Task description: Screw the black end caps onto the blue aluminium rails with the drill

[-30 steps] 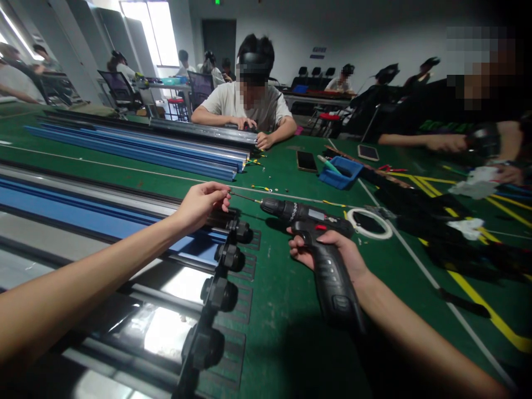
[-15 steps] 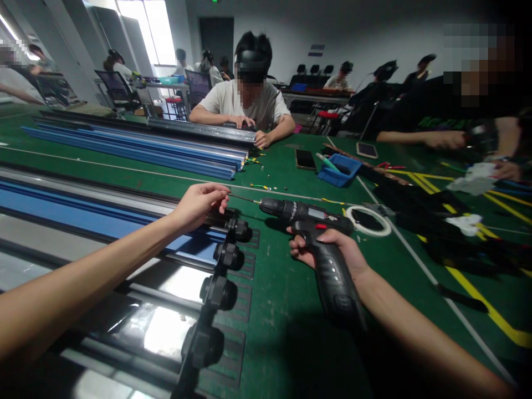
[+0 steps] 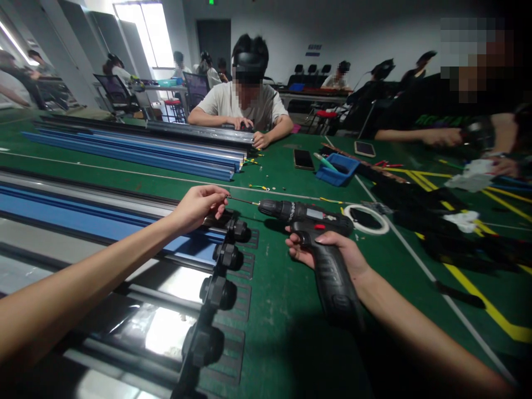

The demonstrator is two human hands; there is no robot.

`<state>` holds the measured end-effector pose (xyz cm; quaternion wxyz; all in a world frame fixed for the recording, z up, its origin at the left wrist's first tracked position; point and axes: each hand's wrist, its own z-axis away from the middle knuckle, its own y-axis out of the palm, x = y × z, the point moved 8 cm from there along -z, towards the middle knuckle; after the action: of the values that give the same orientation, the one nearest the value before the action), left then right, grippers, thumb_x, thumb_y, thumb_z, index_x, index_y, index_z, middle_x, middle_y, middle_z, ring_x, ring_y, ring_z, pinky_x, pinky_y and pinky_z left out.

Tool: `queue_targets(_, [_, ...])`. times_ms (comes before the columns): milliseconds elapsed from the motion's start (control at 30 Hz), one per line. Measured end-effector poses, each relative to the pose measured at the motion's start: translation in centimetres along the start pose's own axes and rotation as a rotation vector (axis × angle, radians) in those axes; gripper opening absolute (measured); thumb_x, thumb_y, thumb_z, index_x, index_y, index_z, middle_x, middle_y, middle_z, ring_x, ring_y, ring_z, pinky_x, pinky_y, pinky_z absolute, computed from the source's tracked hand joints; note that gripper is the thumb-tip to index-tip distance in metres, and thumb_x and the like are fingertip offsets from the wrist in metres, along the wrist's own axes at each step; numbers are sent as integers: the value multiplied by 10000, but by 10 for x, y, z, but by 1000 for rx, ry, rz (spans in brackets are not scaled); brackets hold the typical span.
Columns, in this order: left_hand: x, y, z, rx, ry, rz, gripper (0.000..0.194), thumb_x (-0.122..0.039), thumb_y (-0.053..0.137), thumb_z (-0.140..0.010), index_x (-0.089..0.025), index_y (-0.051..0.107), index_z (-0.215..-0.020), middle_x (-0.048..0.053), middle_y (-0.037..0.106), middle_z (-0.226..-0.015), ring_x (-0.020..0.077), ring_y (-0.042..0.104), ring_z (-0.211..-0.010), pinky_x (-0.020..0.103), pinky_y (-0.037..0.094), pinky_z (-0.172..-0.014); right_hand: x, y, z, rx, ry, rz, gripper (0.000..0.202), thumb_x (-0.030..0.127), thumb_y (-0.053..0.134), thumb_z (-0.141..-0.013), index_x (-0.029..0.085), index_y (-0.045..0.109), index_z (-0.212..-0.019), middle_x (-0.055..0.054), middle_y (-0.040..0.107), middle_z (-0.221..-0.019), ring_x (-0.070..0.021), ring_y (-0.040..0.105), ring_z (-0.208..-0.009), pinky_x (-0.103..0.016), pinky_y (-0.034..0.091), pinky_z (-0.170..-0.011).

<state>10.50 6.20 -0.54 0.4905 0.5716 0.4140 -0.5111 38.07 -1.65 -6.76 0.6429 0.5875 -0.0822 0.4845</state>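
My right hand [image 3: 328, 249] is wrapped around the grip of a black cordless drill [image 3: 307, 216], which points left. A long thin driver bit [image 3: 245, 200] sticks out of its chuck. At the bit's far end, my left hand [image 3: 203, 205] is closed in a pinch with thumb and fingers together. Whether a small screw sits between those fingertips is too small to tell. Below the left hand lie long blue and silver metal profiles [image 3: 83, 213], side by side. Black cable glands [image 3: 224, 291] and slotted black brackets [image 3: 228, 354] line their right ends.
Across the green table [image 3: 282, 332], a person [image 3: 245, 105] works at another stack of blue profiles [image 3: 137, 152]. A blue tray [image 3: 338, 169], a phone [image 3: 303, 159] and a white ring [image 3: 384, 224] lie beyond the drill. Another person's hand [image 3: 446, 137] is at the right.
Both hands and the drill hold almost the same pose. The view has shifted very slightly, and the person at the right has moved a little.
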Motion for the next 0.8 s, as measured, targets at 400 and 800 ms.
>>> queue_targets(400, [-3, 4, 6, -19, 51, -277, 326, -264, 686, -851, -168, 676, -1162, -7, 564, -734, 75, 497, -479, 203, 382, -410, -4, 2, 5, 92, 19, -41, 495, 165, 668, -724, 95, 647, -1213, -70, 665, -938, -150, 652, -819, -205, 589, -697])
queue_targets(800, [-31, 15, 47, 55, 344, -842, 217, -377, 568, -944, -177, 652, -956, 37, 672, -888, 160, 603, -764, 249, 436, -656, -10, 9, 31, 54, -34, -66, 425, 180, 641, -757, 112, 656, -1177, -65, 646, -946, -157, 641, -828, -235, 569, -793])
